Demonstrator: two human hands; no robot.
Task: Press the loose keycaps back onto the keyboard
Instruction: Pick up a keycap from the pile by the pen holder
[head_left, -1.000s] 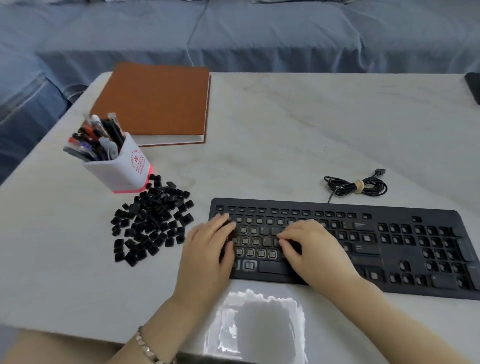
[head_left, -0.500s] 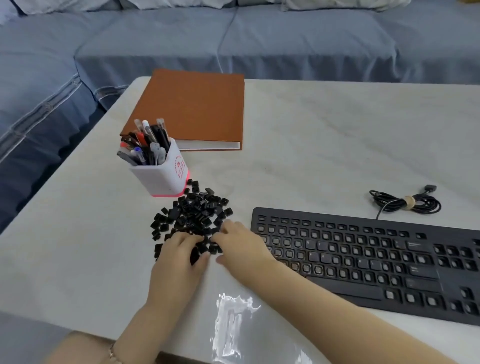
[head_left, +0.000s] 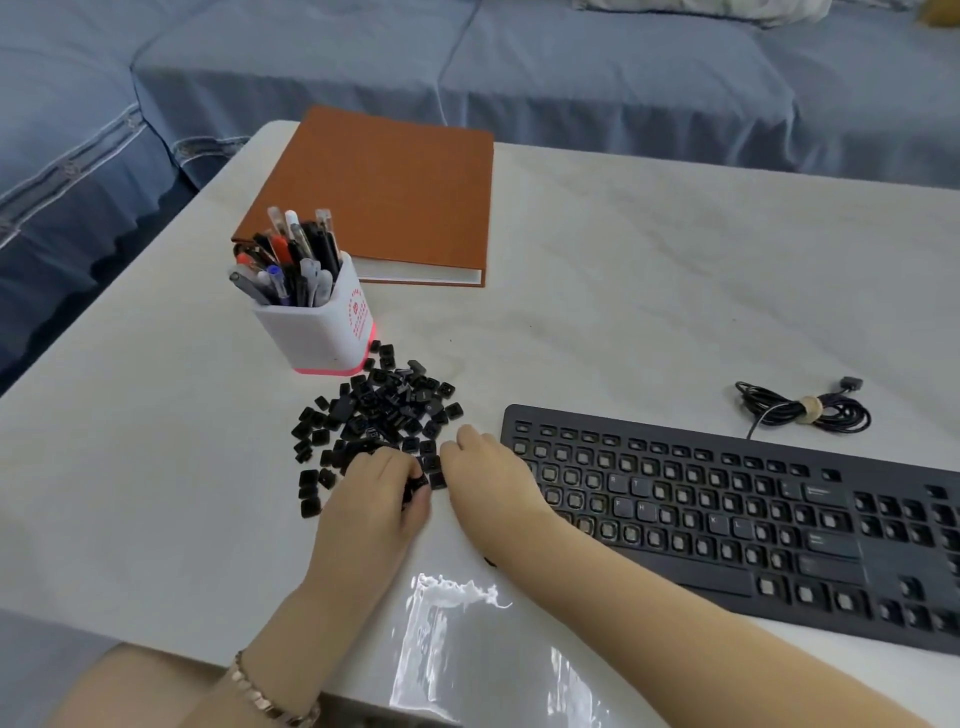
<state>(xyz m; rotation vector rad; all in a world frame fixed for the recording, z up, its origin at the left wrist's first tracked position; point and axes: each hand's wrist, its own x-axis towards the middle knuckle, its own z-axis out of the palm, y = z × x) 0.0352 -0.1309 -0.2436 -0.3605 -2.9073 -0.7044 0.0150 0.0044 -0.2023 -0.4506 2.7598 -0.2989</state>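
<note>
A heap of loose black keycaps lies on the white table, left of the black keyboard. Most of the keyboard's sockets are bare and only a few caps sit on it. My left hand is at the near edge of the heap, its fingers curled, pinching a black keycap between thumb and fingers. My right hand rests between the heap and the keyboard's left end, its fingertips touching the heap's edge and holding nothing that I can see.
A white pen holder full of pens stands just behind the heap, with an orange notebook beyond it. A coiled cable lies behind the keyboard. A clear plastic bag lies at the table's near edge. A blue sofa lines the far side.
Both hands left the keyboard's left half and moved left to the keycap heap. Since half a second ago they have stayed there, and the left fingers have closed on a cap.
</note>
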